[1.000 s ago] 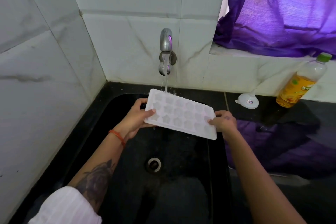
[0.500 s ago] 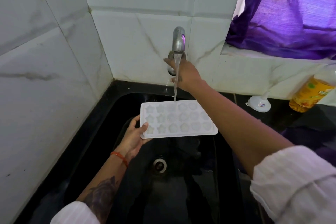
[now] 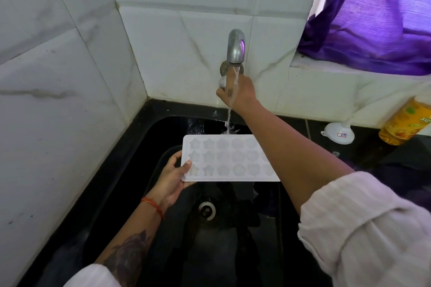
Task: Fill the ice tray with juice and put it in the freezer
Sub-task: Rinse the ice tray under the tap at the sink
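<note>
White marble-look tiles wall in a black sink at the corner, with a purple curtain at upper right and a white funnel and a bottle of yellow liquid on the black counter beside it. The left hand grips the left end of the white tray, thumb on top and fingers underneath, holding it roughly level over the sink while water from the metal tap falls at its far edge. The right hand reaches under the spout with its fingers curled around the knob at the wall, and its forearm crosses over the tray's right end.
</note>
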A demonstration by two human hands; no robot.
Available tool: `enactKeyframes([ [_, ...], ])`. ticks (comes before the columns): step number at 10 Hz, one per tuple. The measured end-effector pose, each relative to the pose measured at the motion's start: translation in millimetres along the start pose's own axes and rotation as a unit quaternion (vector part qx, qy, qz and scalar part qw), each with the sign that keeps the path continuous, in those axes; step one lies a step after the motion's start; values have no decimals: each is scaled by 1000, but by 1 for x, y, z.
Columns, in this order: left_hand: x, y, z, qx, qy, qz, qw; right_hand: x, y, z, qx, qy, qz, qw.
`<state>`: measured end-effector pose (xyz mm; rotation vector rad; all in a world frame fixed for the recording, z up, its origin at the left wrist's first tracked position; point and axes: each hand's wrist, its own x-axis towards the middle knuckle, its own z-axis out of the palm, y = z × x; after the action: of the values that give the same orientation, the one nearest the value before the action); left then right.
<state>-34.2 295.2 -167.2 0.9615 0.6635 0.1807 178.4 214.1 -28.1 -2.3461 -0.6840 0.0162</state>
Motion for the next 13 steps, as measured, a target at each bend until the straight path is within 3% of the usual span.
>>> enactKeyframes([
  [1,-6,2,1,0,11,3,1000,-8,12,-4,-27,19,-30,999],
  [2,-11,5,3,-6,16,9,1000,-27,25,-16,-4,-52,-12,999],
  [4,-19,12,0,-11,17,24,1000,-102,83,-26,1,-147,204,968],
  [5,-25,11,-2,-9,5,37,999,-141,101,-33,149,-169,252,941],
  [6,-31,5,0,-10,9,40,999,-167,97,-41,188,-102,202,956],
  [8,-37,-18,0,102,60,-24,993,-192,59,-64,36,-1,49,998],
  [9,-40,-29,3,94,61,-51,992,-204,41,-70,-48,33,-25,998],
  [11,-45,-33,15,46,49,-41,997,-223,24,-75,-127,139,-171,967],
  [13,-53,-25,29,-17,44,-6,999,-230,24,-84,-79,218,-262,937],
])
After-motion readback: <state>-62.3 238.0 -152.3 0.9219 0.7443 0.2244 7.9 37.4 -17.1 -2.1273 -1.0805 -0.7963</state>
